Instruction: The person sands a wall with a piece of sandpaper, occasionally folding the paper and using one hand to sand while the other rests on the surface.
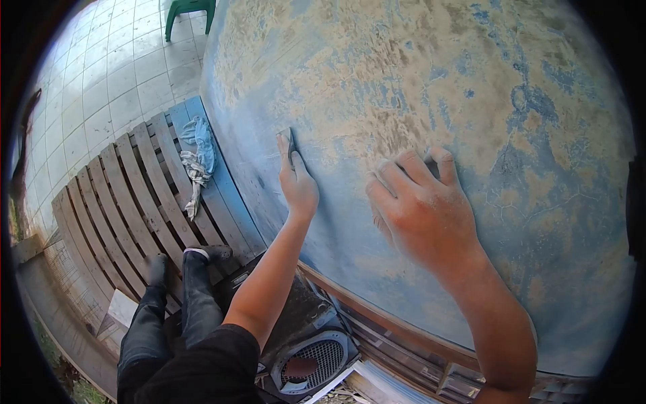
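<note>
A wall with patchy blue and tan paint fills the middle and right of the view. My left hand is against it, fingers closed around a small flat piece that looks like folded sandpaper or a scraper. Farther right, my right hand rests on the wall with its fingers bent and fingertips toward the surface. Dust covers its fingers. Something pale shows beneath its outer edge, but the palm side is hidden, so what it holds, if anything, cannot be made out.
My feet are on a slatted wooden platform. Light blue and whitish cloths lie on its blue-edged side. A green stool stands on the tiled floor. Below is a black speaker-like box beside a wooden ledge.
</note>
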Tool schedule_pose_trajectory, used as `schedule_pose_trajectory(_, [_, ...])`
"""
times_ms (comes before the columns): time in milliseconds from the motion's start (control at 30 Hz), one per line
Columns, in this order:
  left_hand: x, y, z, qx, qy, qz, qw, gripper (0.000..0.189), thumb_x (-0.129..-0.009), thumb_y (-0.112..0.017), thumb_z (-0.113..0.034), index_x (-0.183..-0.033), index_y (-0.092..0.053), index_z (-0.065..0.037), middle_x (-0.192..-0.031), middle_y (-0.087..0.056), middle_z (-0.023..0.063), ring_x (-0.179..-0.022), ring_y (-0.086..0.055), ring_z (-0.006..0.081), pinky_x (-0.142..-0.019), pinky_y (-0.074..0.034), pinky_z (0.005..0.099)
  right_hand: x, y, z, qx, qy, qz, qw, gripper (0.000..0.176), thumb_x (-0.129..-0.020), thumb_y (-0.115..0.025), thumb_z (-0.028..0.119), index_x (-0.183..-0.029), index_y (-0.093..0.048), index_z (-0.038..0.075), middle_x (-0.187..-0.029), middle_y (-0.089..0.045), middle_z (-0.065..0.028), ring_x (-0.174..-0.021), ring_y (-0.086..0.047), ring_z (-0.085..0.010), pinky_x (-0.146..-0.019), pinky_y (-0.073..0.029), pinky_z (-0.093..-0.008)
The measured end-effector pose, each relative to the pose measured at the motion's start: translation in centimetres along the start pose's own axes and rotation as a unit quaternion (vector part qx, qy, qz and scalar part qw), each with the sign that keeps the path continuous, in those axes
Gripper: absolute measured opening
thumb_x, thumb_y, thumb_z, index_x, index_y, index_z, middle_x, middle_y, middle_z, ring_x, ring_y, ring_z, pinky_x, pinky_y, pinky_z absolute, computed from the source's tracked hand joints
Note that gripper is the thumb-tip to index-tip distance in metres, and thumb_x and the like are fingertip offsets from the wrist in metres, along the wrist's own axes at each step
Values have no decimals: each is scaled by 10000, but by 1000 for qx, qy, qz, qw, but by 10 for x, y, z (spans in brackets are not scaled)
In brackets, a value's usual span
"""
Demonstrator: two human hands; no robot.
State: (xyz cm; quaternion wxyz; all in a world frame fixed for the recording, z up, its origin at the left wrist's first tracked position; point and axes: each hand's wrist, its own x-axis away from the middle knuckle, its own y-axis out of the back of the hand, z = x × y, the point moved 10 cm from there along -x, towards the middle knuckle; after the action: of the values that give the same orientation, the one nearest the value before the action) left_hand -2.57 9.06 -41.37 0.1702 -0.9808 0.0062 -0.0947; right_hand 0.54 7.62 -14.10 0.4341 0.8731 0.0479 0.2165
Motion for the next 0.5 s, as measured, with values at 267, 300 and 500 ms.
schedule_pose_trajectory(267, [86,-24,-64,-26,-195,106,975,567,-1090,-445,58,-1641,-328,118,-1749,-285,291,-1652,-207,429,-1329,-211,451,2,1,3,4,-5,-20,1000,141,-933,-715,211,-1046,-765,142,-992,-711,-7,-1124,-635,-202,-1090,-407,-493])
schedule_pose_trajectory(300, [80,-23,-62,-24,-196,101,975,567,-1090,-445,58,-1641,-328,118,-1749,-285,291,-1652,-207,429,-1329,-211,451,1,1,2,6,-10,-21,1000,154,-928,-720,216,-1054,-767,141,-1001,-711,-9,-1125,-634,-203,-1094,-407,-496])
schedule_pose_trajectory(500, [15,2,9,-22,60,-13,998,570,-1100,-447,42,-1651,-318,102,-1756,-262,293,-1650,-203,439,-1330,-209,457,0,3,3,17,-9,-9,1000,190,-908,-732,223,-1070,-765,130,-1055,-709,-19,-1151,-629,-213,-1088,-427,-480])
